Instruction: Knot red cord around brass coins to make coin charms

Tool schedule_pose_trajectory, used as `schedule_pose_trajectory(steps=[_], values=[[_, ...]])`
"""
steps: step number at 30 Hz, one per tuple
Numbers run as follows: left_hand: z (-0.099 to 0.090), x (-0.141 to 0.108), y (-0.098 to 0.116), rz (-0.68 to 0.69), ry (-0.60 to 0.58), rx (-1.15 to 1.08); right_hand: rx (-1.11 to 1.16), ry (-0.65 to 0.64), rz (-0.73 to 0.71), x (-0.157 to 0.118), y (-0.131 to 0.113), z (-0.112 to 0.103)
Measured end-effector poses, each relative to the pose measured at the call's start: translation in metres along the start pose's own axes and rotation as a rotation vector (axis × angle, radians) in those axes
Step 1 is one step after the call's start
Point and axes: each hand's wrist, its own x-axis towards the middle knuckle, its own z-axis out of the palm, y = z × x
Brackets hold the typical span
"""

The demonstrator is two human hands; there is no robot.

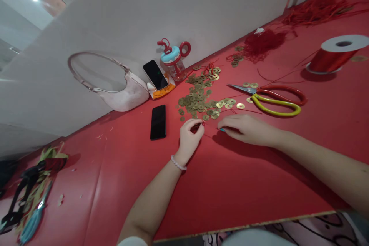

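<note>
one thin red cord runs between the left hand, pinching it, and the right hand, which seems to pinch it too. it should handle light and limp, best held near an end. beyond lie loose coins, then a handbag and a clear cup, contents of both unclear.

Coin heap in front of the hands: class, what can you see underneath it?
Red tabletop shows around the coin heap and in some gaps. Where coins overlap, whatever lies beneath is covered and cannot be seen.
</note>
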Motion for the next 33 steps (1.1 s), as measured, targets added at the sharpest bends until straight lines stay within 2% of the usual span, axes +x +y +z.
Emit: schedule_pose_trajectory(steps=[3,7,9,14,19,24,33], values=[[0.0,0.001,-0.001,0.017,-0.003,0.06,-0.043,0.048,-0.081,0.001,0.001,-0.003],[0.002,-0.003,0.001,0.114,-0.122,0.167,-0.052,0.138,-0.226,0.006,0.0,0.0],[0.002,-0.005,0.002,0.153,-0.183,0.202,-0.078,0.176,-0.247,0.008,0.0,0.003],[0.002,-0.006,0.003,0.179,-0.264,0.19,-0.124,0.151,-0.076,0.007,0.002,0.006],[0.0,-0.006,0.006,0.178,-0.275,0.158,-0.09,0.098,0.065,0.005,0.003,0.005],[0.001,-0.007,0.007,0.16,-0.229,0.124,0.009,0.035,0.091,0.006,-0.001,0.005],[0.001,-0.007,0.009,0.188,-0.226,0.107,0.02,0.022,0.096,0.005,-0.002,0.006]])
